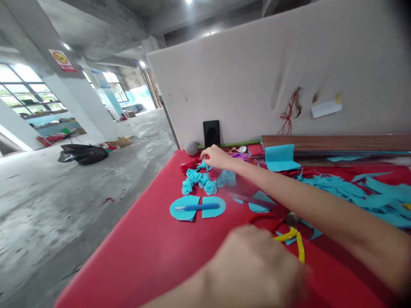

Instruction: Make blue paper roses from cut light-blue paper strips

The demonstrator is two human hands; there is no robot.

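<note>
My right hand (218, 157) reaches across to the far side of the red table (135, 256), its fingertips pinched on a light-blue crepe paper flower (204, 165) in a small pile. More blue paper roses (210, 187) and some red ones (189, 166) lie around it. In the foreground my left hand (253, 261) is smeared by motion, and its fingers are hidden. Beyond its knuckles lie red-handled scissors (263, 217), partly covered, and yellow-handled pliers (300, 244). A blue pen (202, 207) rests across two rounded blue paper pieces (184, 214).
A grey stone (192, 148) and a black phone-like slab (211, 133) stand against the pale upright board (244, 81). Blue paper strips (346, 192) are heaped at the right, before long brown wrapped rolls (337, 143). A black bag (82, 154) lies on the concrete floor.
</note>
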